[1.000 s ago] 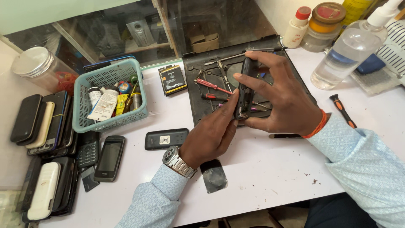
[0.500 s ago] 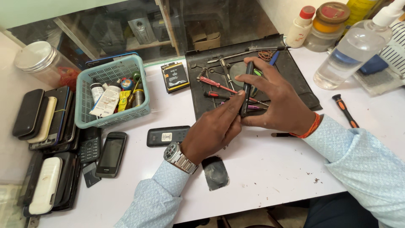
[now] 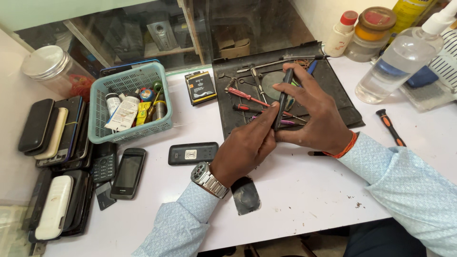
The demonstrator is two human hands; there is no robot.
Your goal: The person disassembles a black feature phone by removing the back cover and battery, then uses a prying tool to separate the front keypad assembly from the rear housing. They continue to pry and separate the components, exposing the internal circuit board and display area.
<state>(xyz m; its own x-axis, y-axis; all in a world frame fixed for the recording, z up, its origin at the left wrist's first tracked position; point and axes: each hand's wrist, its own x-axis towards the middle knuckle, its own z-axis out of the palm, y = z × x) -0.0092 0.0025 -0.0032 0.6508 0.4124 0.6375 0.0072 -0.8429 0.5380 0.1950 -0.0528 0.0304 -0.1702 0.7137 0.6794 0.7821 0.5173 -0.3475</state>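
Note:
A thin black phone (image 3: 283,97) stands on edge above the black work mat (image 3: 342,102), gripped by both hands. My right hand (image 3: 316,116) wraps its right side, fingers on the top end. My left hand (image 3: 245,147), with a metal wristwatch, pinches its lower left edge. Red-handled screwdrivers (image 3: 245,95) and tweezers lie on the mat beneath.
A teal basket (image 3: 131,102) of small items sits to the left, with stacked phones (image 3: 52,128) beyond it. A black phone (image 3: 193,153), a battery (image 3: 200,87), a dark back cover (image 3: 246,195), an orange screwdriver (image 3: 390,127), a spray bottle (image 3: 395,64) and jars (image 3: 373,26) lie around.
The phone has turned from tilted face-up to edge-on between my hands. The view has shifted slightly; both hands stay over the mat.

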